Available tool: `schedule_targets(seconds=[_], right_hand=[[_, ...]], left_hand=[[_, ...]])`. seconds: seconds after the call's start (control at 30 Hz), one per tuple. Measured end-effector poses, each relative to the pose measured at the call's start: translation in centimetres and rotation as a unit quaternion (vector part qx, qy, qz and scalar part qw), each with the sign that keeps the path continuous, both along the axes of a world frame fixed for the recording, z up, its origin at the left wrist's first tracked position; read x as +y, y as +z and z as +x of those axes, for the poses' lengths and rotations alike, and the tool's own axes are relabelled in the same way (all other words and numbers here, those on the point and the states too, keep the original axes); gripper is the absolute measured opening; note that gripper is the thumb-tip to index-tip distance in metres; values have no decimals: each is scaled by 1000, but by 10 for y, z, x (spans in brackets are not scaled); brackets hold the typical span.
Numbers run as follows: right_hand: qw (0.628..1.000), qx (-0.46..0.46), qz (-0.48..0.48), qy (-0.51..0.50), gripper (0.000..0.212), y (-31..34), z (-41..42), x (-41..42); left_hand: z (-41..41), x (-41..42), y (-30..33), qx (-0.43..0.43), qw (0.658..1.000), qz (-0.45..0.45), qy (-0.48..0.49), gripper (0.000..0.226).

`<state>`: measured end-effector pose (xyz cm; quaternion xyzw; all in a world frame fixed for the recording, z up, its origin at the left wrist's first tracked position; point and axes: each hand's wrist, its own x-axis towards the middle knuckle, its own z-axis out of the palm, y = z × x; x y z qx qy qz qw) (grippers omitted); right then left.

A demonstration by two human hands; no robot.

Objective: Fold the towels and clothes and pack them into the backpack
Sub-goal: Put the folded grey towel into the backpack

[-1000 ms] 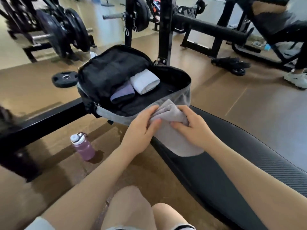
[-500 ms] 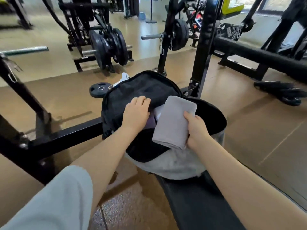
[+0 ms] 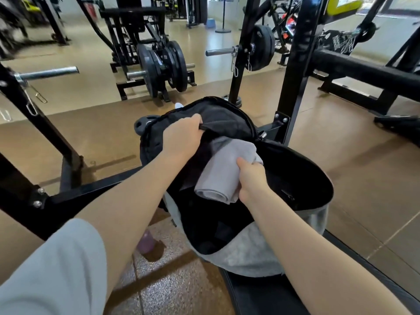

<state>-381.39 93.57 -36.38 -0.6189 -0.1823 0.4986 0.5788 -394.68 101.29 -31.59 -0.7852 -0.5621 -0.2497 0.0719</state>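
Observation:
An open black and grey backpack lies on the end of a black bench. My left hand grips the edge of its raised black flap and holds it up. My right hand is closed on a folded grey towel, which sits partly inside the backpack's mouth with its far end under the flap. The items packed earlier are hidden beneath the towel and flap.
A black rack upright stands just behind the backpack, with a crossbar to the left. A purple water bottle stands on the floor under my left arm. A small weight plate lies beyond, and a loaded plate rack farther back.
The towel has gone from above the bench into the backpack's opening. My left hand left the towel and took hold of the flap's edge. My view has come closer.

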Motion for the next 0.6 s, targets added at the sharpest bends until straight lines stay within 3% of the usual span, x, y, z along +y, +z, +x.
schedule_targets(seconds=[0.2,0.3,0.37,0.43,0.47,0.53,0.6], right_hand=[[999,-49,6,8,44,4,-25,55],[972,-220,26,80,62,2,-28,47],[905,-402,42,131,76,0,-20,14],[800,-566,123,155,66,-7,-9,-21],[742,-618,176,189,58,-13,-5,-30],[627,-687,209,301,62,-29,1,-26],[593,-697,178,362,70,-37,-3,-1]], left_hand=[[7,-1,16,-30,1000,-8,-5,19],[5,-4,7,-12,999,-22,-23,20],[2,-6,1,-13,998,-48,-35,24],[3,-10,-5,1,997,-69,-43,27],[3,-11,-7,-1,996,-71,-44,27],[6,-12,-8,-9,997,-70,-39,25],[7,-12,-5,-11,998,-59,-37,23]])
